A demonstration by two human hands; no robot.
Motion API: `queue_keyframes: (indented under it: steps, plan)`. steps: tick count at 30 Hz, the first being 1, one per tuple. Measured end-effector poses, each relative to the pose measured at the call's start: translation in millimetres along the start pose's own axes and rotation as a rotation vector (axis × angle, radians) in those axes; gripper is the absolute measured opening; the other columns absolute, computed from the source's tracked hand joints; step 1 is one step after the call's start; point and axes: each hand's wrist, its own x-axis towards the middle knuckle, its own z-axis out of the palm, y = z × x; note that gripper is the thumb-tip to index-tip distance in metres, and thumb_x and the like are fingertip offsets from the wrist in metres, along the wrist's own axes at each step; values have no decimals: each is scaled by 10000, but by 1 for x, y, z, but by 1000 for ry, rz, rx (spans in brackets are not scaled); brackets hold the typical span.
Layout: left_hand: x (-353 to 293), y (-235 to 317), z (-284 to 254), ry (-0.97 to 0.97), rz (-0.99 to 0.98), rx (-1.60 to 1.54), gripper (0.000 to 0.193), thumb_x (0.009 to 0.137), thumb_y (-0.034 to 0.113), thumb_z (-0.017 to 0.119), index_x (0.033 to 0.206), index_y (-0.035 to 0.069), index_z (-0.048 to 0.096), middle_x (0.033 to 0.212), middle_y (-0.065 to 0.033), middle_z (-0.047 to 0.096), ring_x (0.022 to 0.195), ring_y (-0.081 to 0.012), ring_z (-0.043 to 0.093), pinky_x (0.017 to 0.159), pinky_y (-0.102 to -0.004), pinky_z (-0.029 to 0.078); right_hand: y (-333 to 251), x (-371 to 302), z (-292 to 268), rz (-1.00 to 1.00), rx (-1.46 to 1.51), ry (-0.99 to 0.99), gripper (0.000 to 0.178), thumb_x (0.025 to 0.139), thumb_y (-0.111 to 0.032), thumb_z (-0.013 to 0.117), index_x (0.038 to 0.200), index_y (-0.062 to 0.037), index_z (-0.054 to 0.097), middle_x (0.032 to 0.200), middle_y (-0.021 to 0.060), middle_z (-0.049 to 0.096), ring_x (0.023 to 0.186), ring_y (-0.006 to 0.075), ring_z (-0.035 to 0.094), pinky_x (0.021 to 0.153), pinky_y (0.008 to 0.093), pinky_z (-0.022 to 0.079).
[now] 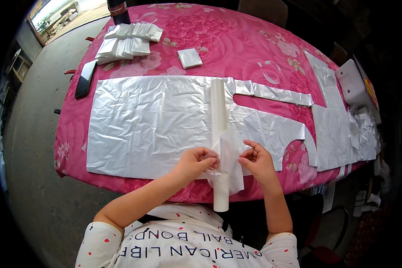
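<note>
A long white tube (219, 105) lies across a flat stack of silvery-white plastic sheets (134, 120), its near end reaching past the table edge. Translucent plastic film (230, 154) is draped over the tube between my hands. On the film's left side, the fingers of my left hand (196, 164) are pinched together on it. My right hand (258, 161) is at the film's right edge, thumb and middle finger closed on it, index finger raised. The stack has cut-out curves and strap-like strips on its right.
A pink flowered cloth (196, 31) covers the table. Folded plastic bundles (127, 42), a single folded packet (190, 58), a phone (85, 79) and a dark bottle (119, 12) lie or stand farther off. More plastic sheets (332, 134) and a white container (350, 82) are at right.
</note>
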Motion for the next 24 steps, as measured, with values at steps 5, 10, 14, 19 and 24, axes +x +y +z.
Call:
queue_keyframes:
  steps: [5,10,14,19,24]
  plan:
    - [3,-6,-2,-12,12,4,189,839,68,609,1002,-22,575,906,-64,633,806,-100,601,737,-235,484,-1,-1,-9,-30,-405,33,643,713,-170,753,1245,19,445,938,83,579,695,120,548,659,255,477]
    - [6,-12,-4,-73,8,51,208,834,93,630,1010,-1,572,906,-49,629,813,-88,592,730,-236,479,-4,-4,8,141,-29,-188,567,745,-63,703,1234,19,428,763,41,565,658,98,542,607,222,454]
    - [3,-11,-4,-11,-17,19,217,830,108,639,1011,9,574,894,-44,629,797,-89,588,726,-240,478,-4,2,-23,139,59,-141,458,760,6,645,1185,26,473,781,21,569,672,67,545,580,195,436]
    - [3,-8,-6,36,-68,65,215,834,117,635,1017,21,577,884,-35,630,753,-90,580,700,-242,477,-14,8,-149,51,-142,302,326,779,-14,584,1098,38,544,863,57,632,693,83,575,594,208,449]
    - [11,-8,-2,-47,-21,36,187,841,112,623,995,13,586,864,-38,628,730,-88,573,682,-247,477,3,-23,-238,-305,-1235,1142,244,819,-74,560,1049,8,570,837,101,611,755,220,586,700,306,462]
